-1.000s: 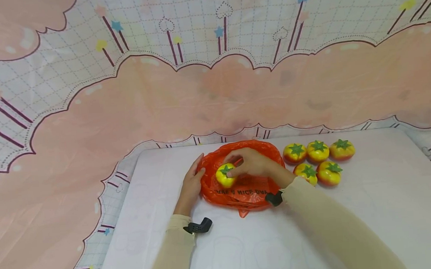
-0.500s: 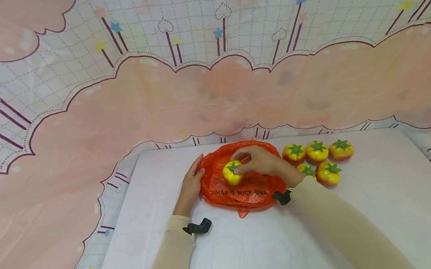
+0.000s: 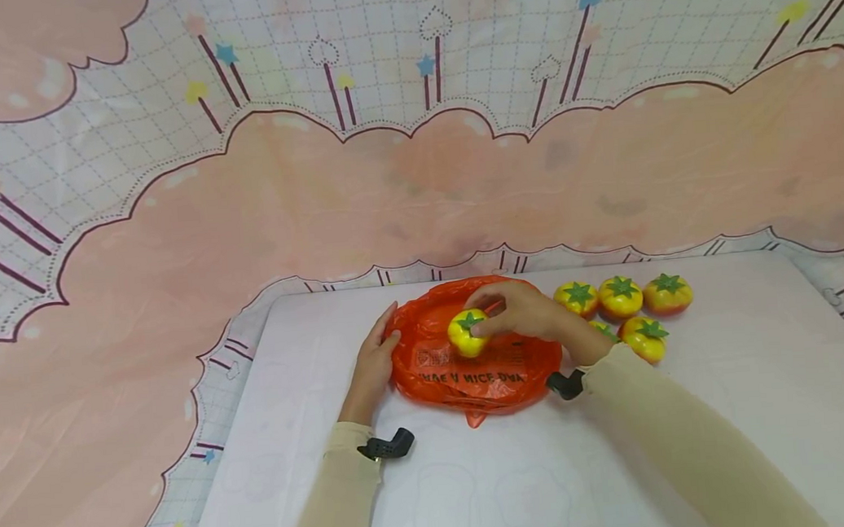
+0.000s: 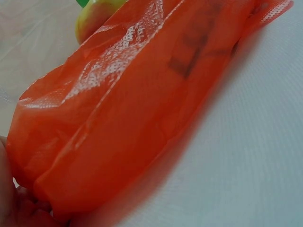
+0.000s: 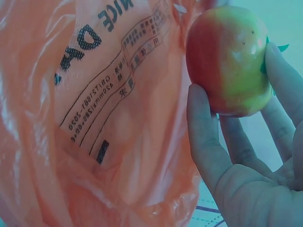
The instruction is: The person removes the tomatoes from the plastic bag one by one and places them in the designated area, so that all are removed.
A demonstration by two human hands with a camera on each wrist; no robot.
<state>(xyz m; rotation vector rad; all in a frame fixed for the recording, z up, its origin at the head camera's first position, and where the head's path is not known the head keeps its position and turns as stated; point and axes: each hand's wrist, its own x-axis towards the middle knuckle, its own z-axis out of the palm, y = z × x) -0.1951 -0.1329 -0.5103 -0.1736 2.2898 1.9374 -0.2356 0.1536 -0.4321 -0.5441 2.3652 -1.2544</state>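
A red plastic bag (image 3: pixel 503 379) with dark printing lies on the white table, its mouth spread wide. My left hand (image 3: pixel 376 361) holds the bag's left rim, thumb on the inner side; in the left wrist view only bits of its fingers (image 4: pixel 7 189) show. Over the bag's opening, my right hand (image 3: pixel 525 317) pinches a red-and-yellow tomato (image 3: pixel 468 334) with a green leafy top. Seen from the right wrist, the fingertips hold the tomato (image 5: pixel 227 61) beside the bag wall (image 5: pixel 142 142). Part of another tomato (image 4: pixel 97 19) shows above the bag in the left wrist view.
To the right of the bag, several similar tomatoes (image 3: pixel 621 298) sit in two rows; my right forearm partly covers one. A cloth (image 3: pixel 461 187) with a pink cloud pattern hangs behind the table (image 3: pixel 496 479).
My right hand has carried the tomato to the right over the bag, from near its left side towards the middle. The left hand keeps its place on the rim.
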